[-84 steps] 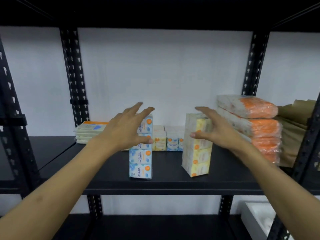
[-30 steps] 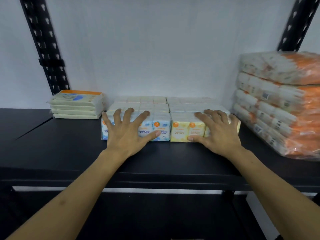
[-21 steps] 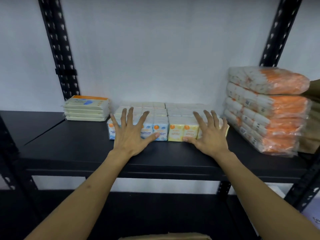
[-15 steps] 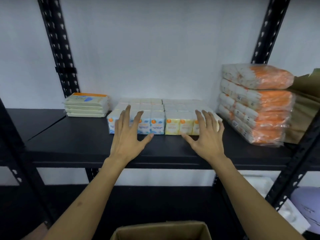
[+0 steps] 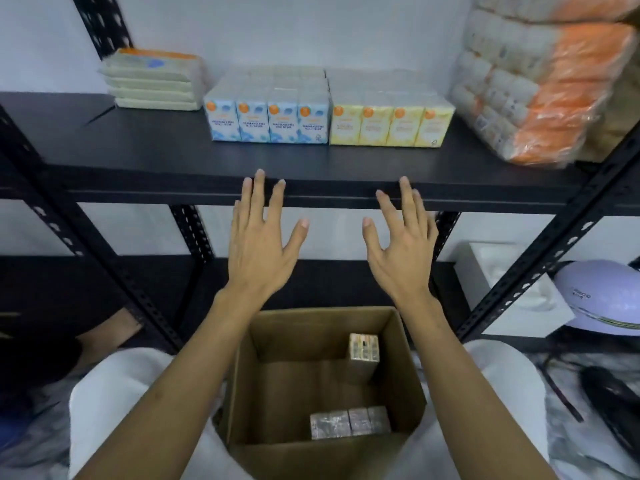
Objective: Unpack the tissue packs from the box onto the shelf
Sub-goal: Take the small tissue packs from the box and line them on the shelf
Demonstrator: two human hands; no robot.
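Note:
A row of blue tissue packs [image 5: 269, 121] and a row of yellow tissue packs [image 5: 391, 123] stand side by side on the black shelf [image 5: 156, 157], with more packs behind them. Below, an open cardboard box [image 5: 239, 386] sits between my knees. Inside it one tissue pack [image 5: 363, 348] stands upright at the back right and another pack [image 5: 349, 422] lies near the front wall. My left hand [image 5: 261, 244] and right hand [image 5: 401, 247] hover in front of the shelf's edge, above the box, fingers spread and empty.
A flat stack of cream tissue packs [image 5: 154, 79] lies at the shelf's back left. Orange-and-white wrapped bundles [image 5: 540, 88] are piled at the right. Black perforated uprights [image 5: 540, 258] frame the shelf. A white foam piece [image 5: 498, 271] and a lilac device [image 5: 602, 299] lie at the lower right.
Both hands have let go of the packs and drawn back from the shelf toward me. The view has tilted down, so the open box now shows in full.

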